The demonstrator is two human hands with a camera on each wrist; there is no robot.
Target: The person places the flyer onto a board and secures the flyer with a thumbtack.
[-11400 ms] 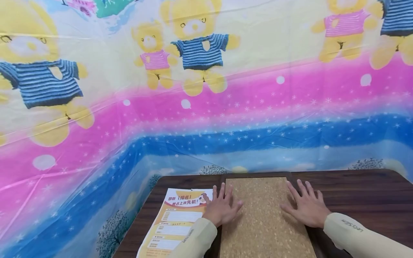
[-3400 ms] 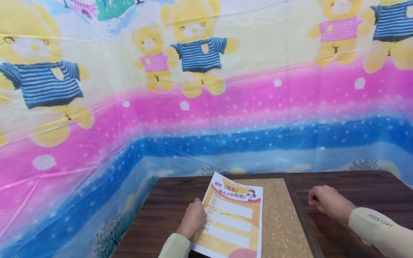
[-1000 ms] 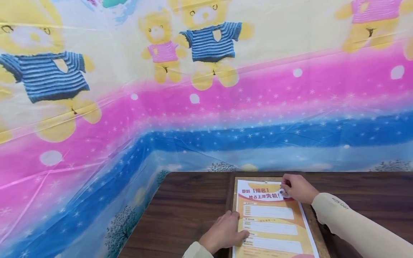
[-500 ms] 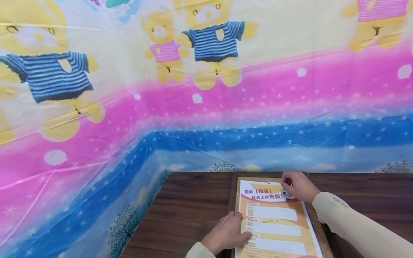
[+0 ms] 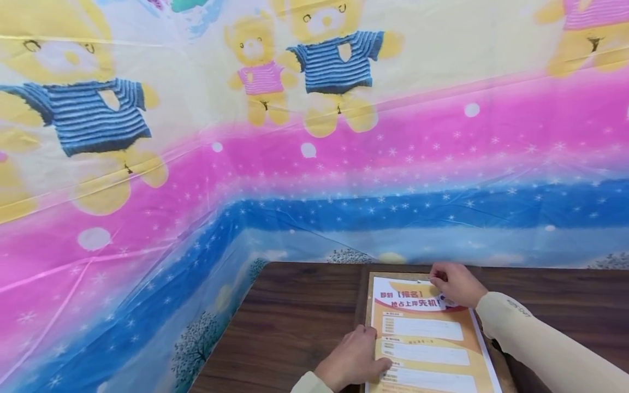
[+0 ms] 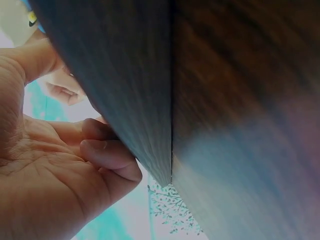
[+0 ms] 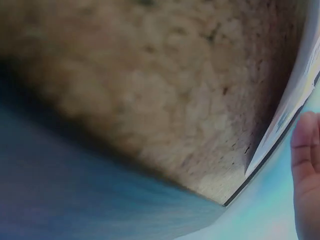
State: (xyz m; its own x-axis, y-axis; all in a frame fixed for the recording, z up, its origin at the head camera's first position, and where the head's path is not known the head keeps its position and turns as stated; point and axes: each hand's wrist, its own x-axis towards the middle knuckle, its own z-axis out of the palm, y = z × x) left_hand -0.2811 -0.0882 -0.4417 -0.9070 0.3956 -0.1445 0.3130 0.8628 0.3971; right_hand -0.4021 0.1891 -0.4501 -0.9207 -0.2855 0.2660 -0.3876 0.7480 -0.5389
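A printed sheet of paper (image 5: pixel 422 352) in white, yellow and orange lies over a cork board (image 7: pixel 150 100) with a dark frame. My left hand (image 5: pixel 351 355) rests at the board's left side, its thumb on the sheet and its other fingers along the edge. In the left wrist view its fingers (image 6: pixel 112 155) bend against the wooden frame. My right hand (image 5: pixel 457 285) is at the sheet's upper right corner, fingers curled and thumb close to them. Whatever sits between its fingertips is hidden. The right wrist view shows the sheet's edge standing slightly off the cork.
The board lies on a dark wooden table (image 5: pixel 290 311). Behind the table hangs a curtain (image 5: pixel 393 196) printed with teddy bears, with pink and blue bands, close to the table's far edge.
Over eleven seconds the sheet has gone from the table at left onto the cork board, and my right hand has come to its upper corner. In the last second both hands barely move.
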